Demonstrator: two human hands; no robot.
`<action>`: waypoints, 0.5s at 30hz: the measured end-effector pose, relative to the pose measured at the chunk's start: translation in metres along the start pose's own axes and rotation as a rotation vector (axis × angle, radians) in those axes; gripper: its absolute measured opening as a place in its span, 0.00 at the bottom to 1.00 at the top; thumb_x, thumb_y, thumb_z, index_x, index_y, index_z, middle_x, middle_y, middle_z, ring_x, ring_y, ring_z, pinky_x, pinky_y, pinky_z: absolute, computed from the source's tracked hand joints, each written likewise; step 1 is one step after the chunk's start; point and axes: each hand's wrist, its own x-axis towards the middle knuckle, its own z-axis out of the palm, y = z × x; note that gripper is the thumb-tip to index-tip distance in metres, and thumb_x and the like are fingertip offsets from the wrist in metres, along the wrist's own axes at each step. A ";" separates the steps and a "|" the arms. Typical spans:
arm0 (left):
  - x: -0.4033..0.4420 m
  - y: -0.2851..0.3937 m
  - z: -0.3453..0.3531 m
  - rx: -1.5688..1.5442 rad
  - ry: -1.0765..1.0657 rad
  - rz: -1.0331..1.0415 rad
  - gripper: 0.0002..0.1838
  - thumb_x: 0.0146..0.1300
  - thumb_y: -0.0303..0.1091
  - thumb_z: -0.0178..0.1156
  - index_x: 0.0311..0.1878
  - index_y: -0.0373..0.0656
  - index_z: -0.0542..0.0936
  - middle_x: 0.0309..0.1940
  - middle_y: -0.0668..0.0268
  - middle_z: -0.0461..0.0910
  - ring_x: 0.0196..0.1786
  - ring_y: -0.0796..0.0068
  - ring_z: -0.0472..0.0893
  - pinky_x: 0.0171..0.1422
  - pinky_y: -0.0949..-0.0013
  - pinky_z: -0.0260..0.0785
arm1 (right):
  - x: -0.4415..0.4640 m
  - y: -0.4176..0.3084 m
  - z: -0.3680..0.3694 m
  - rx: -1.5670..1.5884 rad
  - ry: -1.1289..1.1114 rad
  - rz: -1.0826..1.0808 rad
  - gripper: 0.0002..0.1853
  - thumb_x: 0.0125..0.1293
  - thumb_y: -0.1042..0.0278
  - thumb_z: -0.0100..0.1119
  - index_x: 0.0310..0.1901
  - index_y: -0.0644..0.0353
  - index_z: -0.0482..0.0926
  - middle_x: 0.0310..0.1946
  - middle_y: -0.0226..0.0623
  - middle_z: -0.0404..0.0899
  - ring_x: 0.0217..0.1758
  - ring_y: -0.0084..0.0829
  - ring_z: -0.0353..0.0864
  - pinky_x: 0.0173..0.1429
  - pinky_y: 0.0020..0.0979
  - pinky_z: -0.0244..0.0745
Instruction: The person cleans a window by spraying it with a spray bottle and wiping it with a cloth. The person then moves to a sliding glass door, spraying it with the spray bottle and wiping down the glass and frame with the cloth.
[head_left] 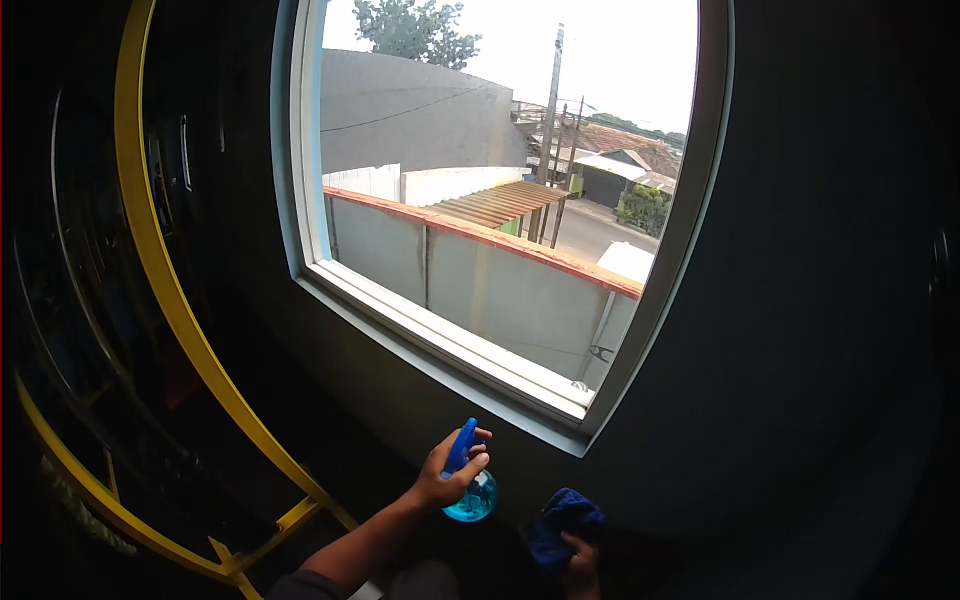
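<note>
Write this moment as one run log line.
left hand: gripping blue spray bottle | right hand: holding blue cloth | position: both below window frame in picture

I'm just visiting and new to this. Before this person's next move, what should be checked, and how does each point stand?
1. Spray bottle held: ok, the left hand is wrapped around its upper part.
2. Bottle full enough: cannot tell, no clear level shows in its blue body.
3. Blue cloth held: ok, bunched in the right hand.
4. Both hands off the window frame: ok, they are below it, not touching.
5. Left arm apart from the yellow bar: cannot tell, they look close.
</note>
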 end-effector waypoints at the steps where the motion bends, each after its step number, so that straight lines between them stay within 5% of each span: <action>1: -0.003 0.000 0.000 0.001 0.000 -0.006 0.19 0.68 0.39 0.64 0.58 0.42 0.78 0.48 0.60 0.82 0.49 0.77 0.80 0.50 0.71 0.74 | -0.004 -0.007 0.001 0.334 0.145 0.217 0.25 0.64 0.69 0.60 0.61 0.71 0.74 0.57 0.49 0.79 0.61 0.49 0.80 0.67 0.47 0.76; 2: 0.017 0.016 0.003 -0.017 0.045 -0.059 0.16 0.69 0.41 0.63 0.52 0.40 0.81 0.38 0.62 0.83 0.43 0.78 0.80 0.48 0.72 0.73 | -0.009 -0.012 0.001 0.666 0.293 0.434 0.20 0.62 0.77 0.54 0.56 0.71 0.78 0.51 0.49 0.83 0.58 0.47 0.83 0.67 0.46 0.77; 5: 0.118 0.030 -0.003 0.142 0.147 0.202 0.19 0.71 0.43 0.62 0.51 0.33 0.81 0.44 0.52 0.84 0.46 0.62 0.85 0.52 0.63 0.76 | 0.015 -0.011 0.011 0.574 0.312 0.409 0.20 0.63 0.76 0.52 0.55 0.72 0.79 0.52 0.48 0.83 0.56 0.45 0.83 0.65 0.42 0.78; 6: 0.142 0.026 0.005 0.134 0.209 0.374 0.18 0.71 0.42 0.64 0.52 0.36 0.80 0.40 0.60 0.83 0.45 0.73 0.82 0.52 0.69 0.74 | 0.013 -0.013 0.006 0.519 0.328 0.401 0.20 0.63 0.76 0.51 0.55 0.72 0.79 0.52 0.48 0.83 0.55 0.44 0.83 0.63 0.40 0.78; 9: 0.195 0.044 0.003 -0.012 0.188 0.457 0.15 0.70 0.38 0.63 0.52 0.36 0.79 0.42 0.57 0.83 0.45 0.69 0.83 0.52 0.67 0.74 | 0.006 0.002 0.023 0.418 0.383 0.376 0.20 0.64 0.74 0.48 0.55 0.72 0.80 0.52 0.48 0.83 0.51 0.41 0.84 0.60 0.33 0.79; 13: 0.243 0.044 0.001 0.075 0.129 0.474 0.13 0.68 0.37 0.65 0.48 0.37 0.79 0.39 0.55 0.83 0.43 0.67 0.84 0.49 0.65 0.75 | 0.007 0.017 0.041 0.258 0.469 0.342 0.22 0.65 0.73 0.44 0.54 0.73 0.81 0.53 0.47 0.84 0.47 0.37 0.85 0.55 0.25 0.81; 15: 0.257 0.034 -0.004 0.171 0.011 0.269 0.13 0.67 0.38 0.66 0.44 0.38 0.79 0.37 0.55 0.82 0.41 0.64 0.84 0.48 0.64 0.75 | 0.013 0.020 0.058 0.181 0.513 0.335 0.23 0.66 0.72 0.42 0.54 0.73 0.82 0.53 0.47 0.84 0.45 0.34 0.86 0.53 0.21 0.81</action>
